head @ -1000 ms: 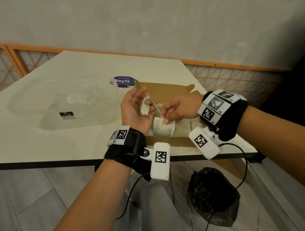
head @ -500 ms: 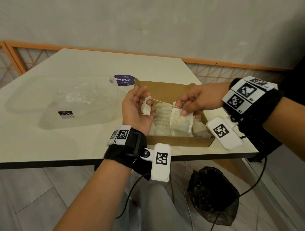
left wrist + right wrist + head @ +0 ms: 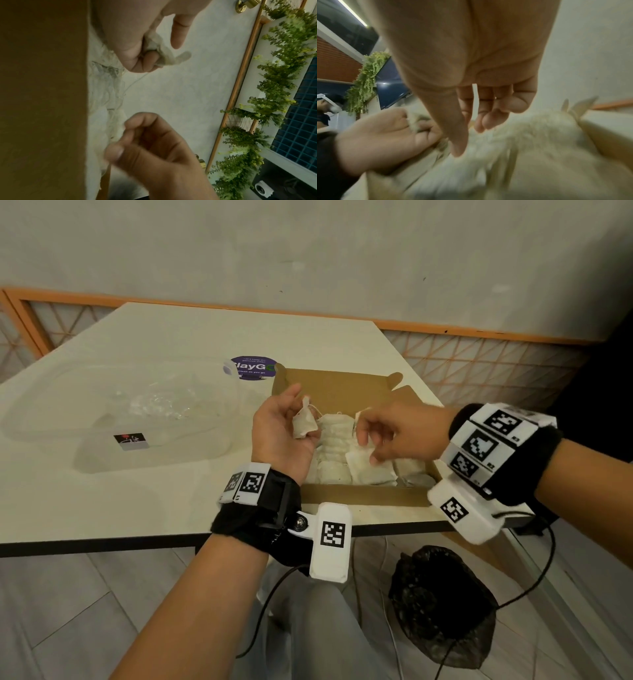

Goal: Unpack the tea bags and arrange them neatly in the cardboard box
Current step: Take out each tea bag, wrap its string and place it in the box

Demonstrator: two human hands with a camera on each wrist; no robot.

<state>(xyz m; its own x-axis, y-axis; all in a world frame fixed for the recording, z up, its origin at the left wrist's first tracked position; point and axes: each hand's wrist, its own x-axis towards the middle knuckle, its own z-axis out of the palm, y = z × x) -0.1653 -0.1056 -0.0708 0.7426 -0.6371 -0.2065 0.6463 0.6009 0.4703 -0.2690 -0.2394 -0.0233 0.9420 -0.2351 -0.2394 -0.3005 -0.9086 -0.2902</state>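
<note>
An open brown cardboard box (image 3: 359, 498) sits at the table's near right edge, with several white tea bags (image 3: 334, 446) laid in rows inside. My left hand (image 3: 299, 414) is over the box's left edge, palm up, gripping a crumpled tea bag (image 3: 304, 426). That held tea bag (image 3: 154, 44) trails a thin string toward the box. My right hand (image 3: 368, 446) hovers low over the box with loose fingers that hold nothing. Its fingertips are just above a tea bag (image 3: 359, 465) lying on the front row. In the right wrist view the right hand's thumb and fingers (image 3: 481, 121) are apart.
A clear plastic container (image 3: 120, 419) with crumpled clear wrapping stands left of the box. A round purple-labelled lid (image 3: 253, 367) lies behind it. The box's lid flap (image 3: 342, 388) stands up at the back. A black bag (image 3: 442, 604) is on the floor under the table's right corner.
My right hand carried a tea bag from mid-air down into the box's front row and let it go. My left hand kept its tea bag and barely moved.
</note>
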